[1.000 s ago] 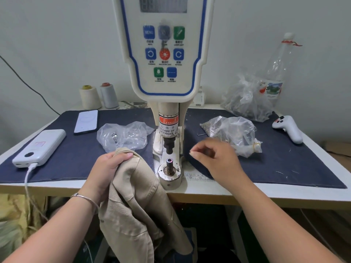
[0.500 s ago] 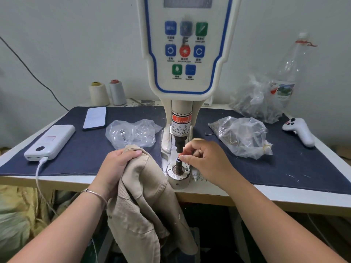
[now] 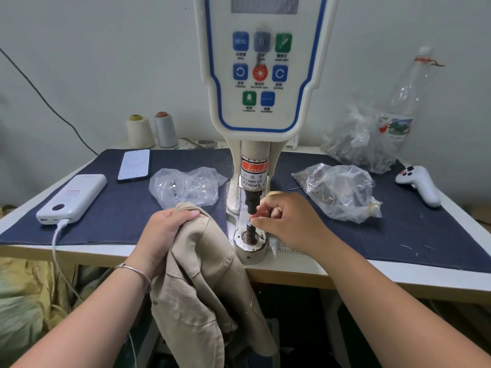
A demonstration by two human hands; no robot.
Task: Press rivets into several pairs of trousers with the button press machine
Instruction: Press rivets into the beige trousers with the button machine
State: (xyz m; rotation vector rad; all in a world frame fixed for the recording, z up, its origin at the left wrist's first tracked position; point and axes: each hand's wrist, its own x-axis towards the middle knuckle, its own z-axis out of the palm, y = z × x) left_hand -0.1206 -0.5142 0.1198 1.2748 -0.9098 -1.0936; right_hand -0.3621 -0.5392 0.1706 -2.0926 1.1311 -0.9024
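While we lean over the front edge of the bench [image 3: 297,264], bare denim cloth [image 3: 117,213] lies between the plastic bags [image 3: 186,185] and the button press machine [image 3: 261,83]. Our left hand [image 3: 162,235] grips beige trousers [image 3: 202,282], which hang over the bench edge just left of the lower die [image 3: 250,232]. Our right hand [image 3: 289,221] pinches a small rivet [image 3: 249,222] at the die's top, under the punch, fingers curled close.

right hand [image 3: 289,221] moved from the bag to the lower die [image 3: 250,229], apparently seating a rivet.
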